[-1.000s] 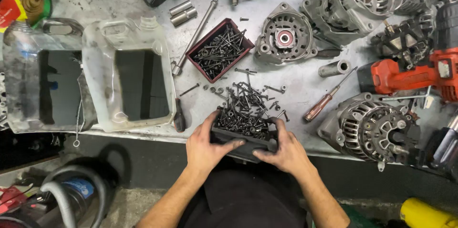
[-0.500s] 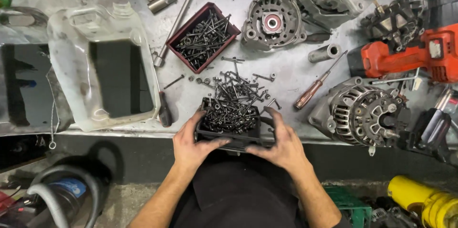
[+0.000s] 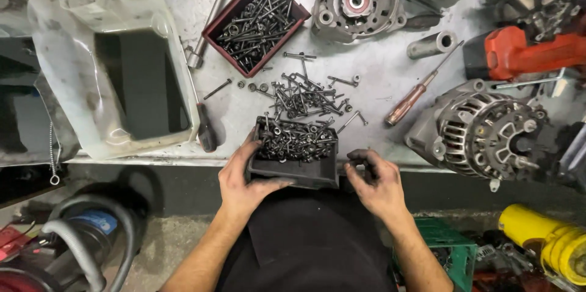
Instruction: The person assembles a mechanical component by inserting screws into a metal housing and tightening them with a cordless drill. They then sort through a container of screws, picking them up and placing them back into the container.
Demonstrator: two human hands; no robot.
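Note:
My left hand [image 3: 244, 176] grips the left side of a small black bin [image 3: 293, 173] full of screws and bolts, held at the workbench's front edge. My right hand [image 3: 375, 182] is just to the right of the bin, off its side, fingers curled with dark grease on them; whether it pinches a small part I cannot tell. A loose heap of screws [image 3: 305, 96] lies on the bench right behind the bin. Farther back stands a red bin [image 3: 213, 23] holding long bolts.
A cut-open translucent jug [image 3: 79, 90] lies at the left. Alternators sit at the right [image 3: 482, 133] and at the back [image 3: 357, 2]. A wooden-handled screwdriver [image 3: 415, 93], a red power tool [image 3: 519, 54], a metal sleeve [image 3: 430, 44] and a long ratchet bar [image 3: 213, 11] lie around.
My right hand has let go of the black bin and moved out to its right. My left hand still holds it. The view has shifted closer to the bench.

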